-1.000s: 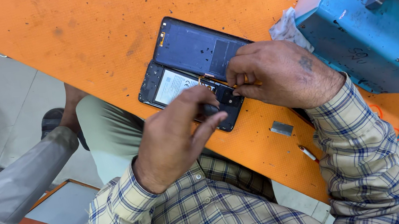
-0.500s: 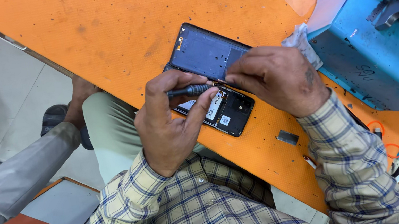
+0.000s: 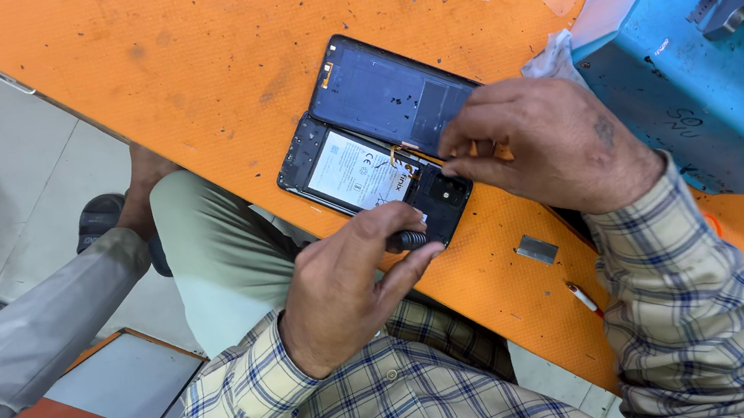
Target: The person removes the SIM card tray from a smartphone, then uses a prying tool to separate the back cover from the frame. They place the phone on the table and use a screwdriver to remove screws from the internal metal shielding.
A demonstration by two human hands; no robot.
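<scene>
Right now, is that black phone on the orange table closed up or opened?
Opened. The black phone's body lies with its white-labelled battery exposed, and its dark back cover lies flipped beside it on the orange table.

The one camera is sitting on my head and looking steeply down, close over my lap and the near edge of the orange table (image 3: 177, 62). My left hand (image 3: 345, 290) and right hand (image 3: 547, 145) are filling the middle, around the opened phone (image 3: 357, 167). The floor (image 3: 5, 154) is showing at left, a blue machine (image 3: 705, 94) at right. No second view is sharing this.
</scene>
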